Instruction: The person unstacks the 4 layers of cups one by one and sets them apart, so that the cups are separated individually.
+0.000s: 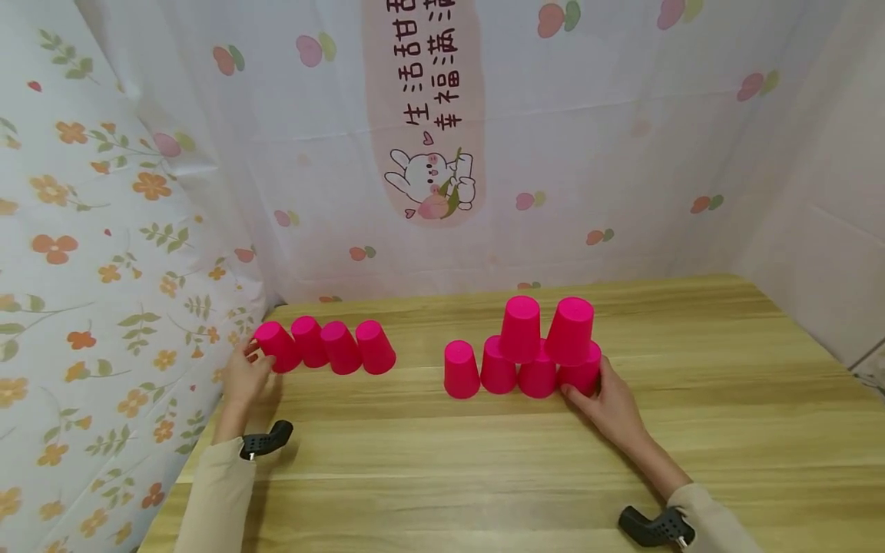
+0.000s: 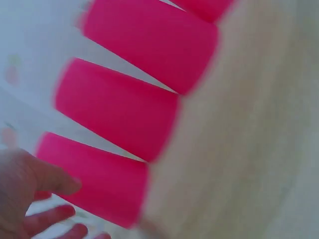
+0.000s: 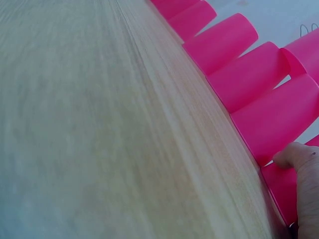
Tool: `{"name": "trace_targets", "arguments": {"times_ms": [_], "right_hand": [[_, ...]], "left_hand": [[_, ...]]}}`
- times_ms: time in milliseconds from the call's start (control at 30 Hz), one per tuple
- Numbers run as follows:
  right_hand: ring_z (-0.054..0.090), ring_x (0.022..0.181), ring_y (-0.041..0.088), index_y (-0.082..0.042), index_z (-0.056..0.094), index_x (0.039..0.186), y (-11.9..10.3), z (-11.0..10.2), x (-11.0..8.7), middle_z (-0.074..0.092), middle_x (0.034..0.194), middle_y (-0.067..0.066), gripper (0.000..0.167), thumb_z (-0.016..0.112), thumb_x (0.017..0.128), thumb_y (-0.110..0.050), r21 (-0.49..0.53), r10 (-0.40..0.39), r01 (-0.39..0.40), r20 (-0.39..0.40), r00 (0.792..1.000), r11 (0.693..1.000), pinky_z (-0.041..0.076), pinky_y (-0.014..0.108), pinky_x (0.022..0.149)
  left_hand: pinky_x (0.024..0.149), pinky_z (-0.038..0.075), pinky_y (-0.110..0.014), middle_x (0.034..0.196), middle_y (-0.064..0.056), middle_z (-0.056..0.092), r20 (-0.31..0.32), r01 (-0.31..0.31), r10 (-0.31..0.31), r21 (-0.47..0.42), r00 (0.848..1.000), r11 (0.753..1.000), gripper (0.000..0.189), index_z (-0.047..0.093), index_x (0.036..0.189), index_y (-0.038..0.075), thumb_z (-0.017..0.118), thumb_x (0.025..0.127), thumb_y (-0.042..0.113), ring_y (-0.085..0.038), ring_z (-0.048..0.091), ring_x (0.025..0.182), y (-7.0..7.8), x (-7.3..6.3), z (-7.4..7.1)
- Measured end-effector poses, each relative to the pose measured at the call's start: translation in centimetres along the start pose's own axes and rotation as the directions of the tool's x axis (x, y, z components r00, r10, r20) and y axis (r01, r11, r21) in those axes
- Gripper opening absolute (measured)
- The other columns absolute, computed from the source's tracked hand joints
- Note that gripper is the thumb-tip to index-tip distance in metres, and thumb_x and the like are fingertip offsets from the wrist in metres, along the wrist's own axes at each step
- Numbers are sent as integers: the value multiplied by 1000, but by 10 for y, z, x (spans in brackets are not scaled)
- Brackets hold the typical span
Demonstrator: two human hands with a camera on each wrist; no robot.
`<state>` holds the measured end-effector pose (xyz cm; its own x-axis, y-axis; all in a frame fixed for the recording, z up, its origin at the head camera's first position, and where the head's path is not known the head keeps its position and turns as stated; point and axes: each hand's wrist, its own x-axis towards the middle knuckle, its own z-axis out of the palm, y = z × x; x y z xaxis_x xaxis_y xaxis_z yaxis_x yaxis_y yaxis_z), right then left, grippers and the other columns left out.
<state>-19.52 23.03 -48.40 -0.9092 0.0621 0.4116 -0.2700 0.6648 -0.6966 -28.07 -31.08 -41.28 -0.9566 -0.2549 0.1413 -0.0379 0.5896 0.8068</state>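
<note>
Several pink cups stand upside down in a row on the left of the table. At the end cup is my left hand, its thumb against the side and its other fingers spread loosely beside it. On the right, a bottom row of pink cups carries two more, an upper cup and another upper cup, each bridging the cups below. My right hand grips the rightmost bottom cup, thumb in front; the fingers behind are mostly hidden. The leftmost bottom cup has nothing on top.
The wooden table reaches back to a patterned white curtain. A flowered cloth hangs along the left edge. Black wrist mounts, a left one and a right one, jut over the table.
</note>
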Motion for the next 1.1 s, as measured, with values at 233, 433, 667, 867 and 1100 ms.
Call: {"name": "trace_targets", "arguments": {"times_ms": [233, 433, 667, 867, 1100], "right_hand": [[57, 93, 35, 5, 39, 129, 3, -4, -2, 58, 108, 23, 65, 74, 78, -14, -12, 2, -2, 1, 1000, 1000, 45, 50, 77], [57, 93, 35, 5, 40, 128, 3, -5, -1, 58, 107, 22, 63, 73, 78, -15, -9, 1, -1, -1, 1000, 1000, 45, 50, 76], [57, 93, 35, 5, 40, 129, 4, -3, -2, 58, 107, 23, 64, 74, 78, -15, -13, -4, 3, -4, 1000, 1000, 45, 50, 76], [57, 92, 34, 6, 41, 128, 2, -2, -1, 59, 106, 22, 63, 74, 78, -14, -6, -14, 14, -14, 1000, 1000, 45, 49, 76], [58, 91, 33, 5, 42, 126, 2, 0, 0, 60, 105, 21, 62, 74, 77, -14, -4, -18, 17, -15, 1000, 1000, 46, 49, 75]], "left_hand": [[99, 29, -57, 135, -30, 38, -187, -100, 96, -14, 978, 995, 54, 37, 135, -9, 47, 84, 2, -45, 35, 124, 35, -7, -7], [69, 41, -31, 128, -16, 53, -308, -394, 370, -15, 876, 919, 39, 60, 118, -1, 48, 81, -7, -30, 51, 101, 93, -32, 7], [88, 45, -52, 121, -15, 57, -180, -530, 502, -183, 846, 828, 30, 61, 114, -2, 54, 85, -7, -28, 52, 108, 150, -58, 36], [88, 45, -54, 119, -22, 56, -62, -545, 552, -284, 831, 789, 28, 58, 114, -9, 56, 86, -7, -37, 52, 107, 193, -86, 57], [87, 47, -48, 115, -11, 61, 8, -567, 600, -319, 800, 760, 29, 62, 115, 2, 61, 86, 0, -27, 56, 105, 195, -88, 101]]}}
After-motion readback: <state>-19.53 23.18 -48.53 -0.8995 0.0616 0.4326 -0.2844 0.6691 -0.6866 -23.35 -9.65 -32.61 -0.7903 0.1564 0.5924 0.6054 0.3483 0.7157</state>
